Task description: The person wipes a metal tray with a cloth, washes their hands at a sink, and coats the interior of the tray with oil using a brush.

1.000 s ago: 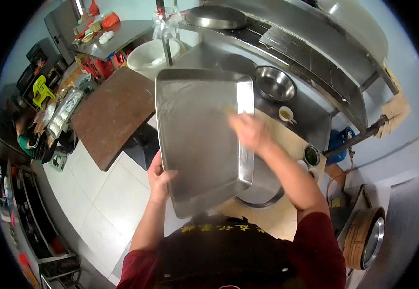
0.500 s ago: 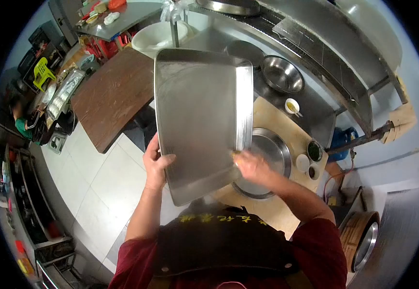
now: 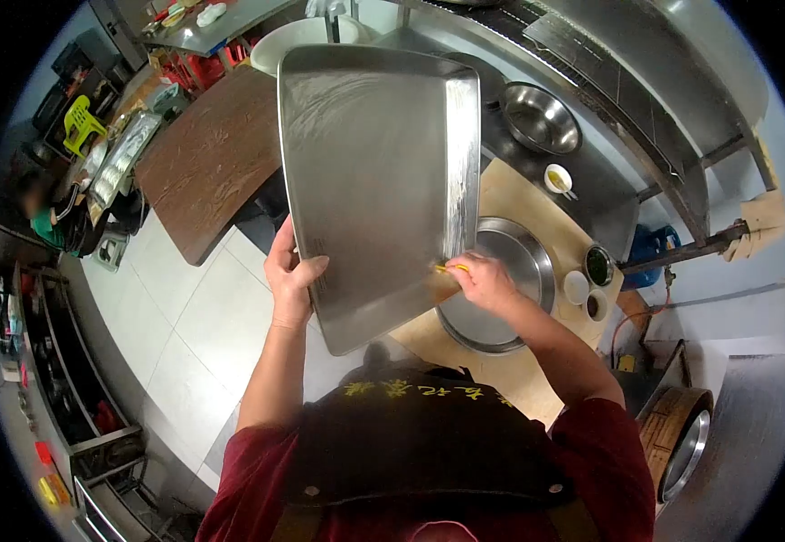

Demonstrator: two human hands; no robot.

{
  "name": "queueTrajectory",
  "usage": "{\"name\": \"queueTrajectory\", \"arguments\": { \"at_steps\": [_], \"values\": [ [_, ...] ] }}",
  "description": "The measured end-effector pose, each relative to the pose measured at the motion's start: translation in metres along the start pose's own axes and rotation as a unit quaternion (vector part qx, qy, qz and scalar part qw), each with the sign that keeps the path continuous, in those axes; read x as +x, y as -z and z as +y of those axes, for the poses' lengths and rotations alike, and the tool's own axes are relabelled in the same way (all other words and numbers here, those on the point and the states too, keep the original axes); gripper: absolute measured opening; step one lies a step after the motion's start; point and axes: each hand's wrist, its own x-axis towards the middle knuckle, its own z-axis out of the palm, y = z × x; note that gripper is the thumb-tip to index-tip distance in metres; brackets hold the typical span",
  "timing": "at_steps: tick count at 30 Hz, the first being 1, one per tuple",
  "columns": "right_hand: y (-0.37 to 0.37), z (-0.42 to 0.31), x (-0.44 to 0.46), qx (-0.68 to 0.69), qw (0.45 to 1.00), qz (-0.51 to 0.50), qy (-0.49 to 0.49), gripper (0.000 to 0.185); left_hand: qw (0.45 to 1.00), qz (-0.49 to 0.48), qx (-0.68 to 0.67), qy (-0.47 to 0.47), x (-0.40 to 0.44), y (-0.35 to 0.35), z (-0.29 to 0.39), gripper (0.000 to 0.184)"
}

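A deep rectangular metal tray (image 3: 374,181) is tilted up in front of me. My left hand (image 3: 289,278) grips its left edge, thumb over the rim and fingers behind. Between the closed fingers of my right hand (image 3: 487,284) is a small yellow-handled brush (image 3: 452,267), its tip close to the tray's inner surface at the lower right; whether it touches is unclear. Wet-looking streaks show on the upper left of the tray. Below my right hand a round metal pan (image 3: 537,280) lies on the wooden board (image 3: 519,194), partly hidden by hand and tray.
Behind the board are a steel bowl (image 3: 542,117) and a small white bowl (image 3: 557,179) with yellow liquid and a spoon. Small cups (image 3: 576,287) stand at the board's right. A brown table (image 3: 212,172) is at left. A metal shelf (image 3: 627,99) overhangs the counter. Another person (image 3: 45,217) is far left.
The tray has moved up in the view, and more of its upper inner face shows. My right hand has shifted slightly up and right with the brush. The left hand keeps its grip.
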Motion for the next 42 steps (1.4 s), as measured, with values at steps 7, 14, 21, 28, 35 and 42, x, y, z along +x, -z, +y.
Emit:
{"name": "queueTrajectory", "arguments": {
  "at_steps": [7, 14, 21, 28, 35, 42],
  "values": [
    [0.02, 0.001, 0.02, -0.056, 0.997, -0.002, 0.045, 0.015, 1.0, -0.023, 0.014, 0.003, 0.007, 0.004, -0.005, 0.075],
    [0.016, 0.0, 0.02, 0.035, 0.998, 0.034, -0.031, 0.016, 0.999, -0.035, 0.005, -0.002, 0.008, -0.001, 0.001, 0.075],
    [-0.007, 0.043, 0.026, 0.096, 0.983, -0.029, -0.155, 0.021, 0.999, -0.037, 0.007, 0.012, 0.009, -0.009, 0.0, 0.074],
    [-0.027, 0.07, 0.017, 0.29, 0.919, -0.064, -0.258, 0.026, 0.999, -0.037, -0.008, 0.023, 0.014, -0.008, -0.012, 0.073],
    [-0.039, 0.057, 0.012, 0.442, 0.858, -0.051, -0.258, 0.021, 0.997, -0.065, 0.007, 0.046, 0.02, -0.012, -0.008, 0.074],
    [-0.061, 0.004, 0.008, 0.565, 0.789, -0.04, -0.237, 0.022, 0.996, -0.068, 0.022, 0.06, 0.025, -0.02, -0.017, 0.073]
  ]
}}
